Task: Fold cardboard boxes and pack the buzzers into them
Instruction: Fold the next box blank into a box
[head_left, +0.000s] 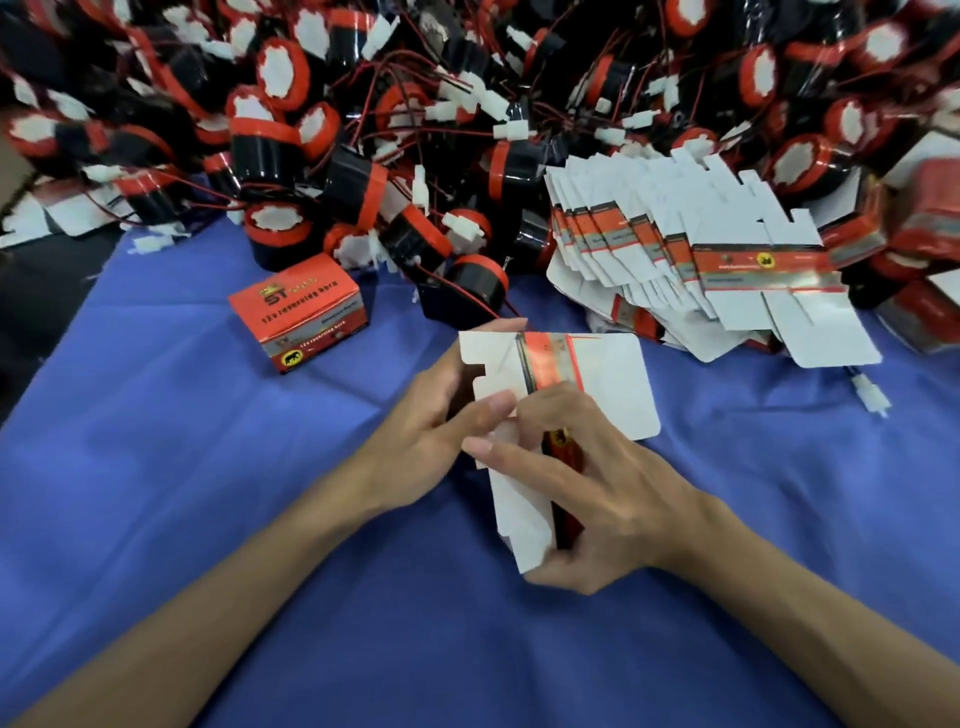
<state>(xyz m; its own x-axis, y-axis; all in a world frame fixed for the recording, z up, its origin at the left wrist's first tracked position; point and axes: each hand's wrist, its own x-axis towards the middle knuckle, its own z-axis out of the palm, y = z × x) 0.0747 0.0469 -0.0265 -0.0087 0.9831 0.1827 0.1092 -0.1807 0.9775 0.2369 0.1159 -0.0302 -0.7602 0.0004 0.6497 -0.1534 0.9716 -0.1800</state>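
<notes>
A partly folded cardboard box (608, 384), white inside with a red and grey printed band, is held above the blue tablecloth at the centre. My left hand (431, 431) grips its left side, thumb on a white flap. My right hand (587, 488) curls round the box's near end, fingers pressing a flap and thumb underneath. A big heap of black and red buzzers (363, 171) with red wires and white connectors fills the far side. One closed red box (298, 312) stands left of centre.
A fanned stack of flat unfolded boxes (691, 260) lies at the right, with more red boxes (924, 249) at the far right edge. A loose white connector (870, 397) lies on the blue cloth (208, 493) covering the table.
</notes>
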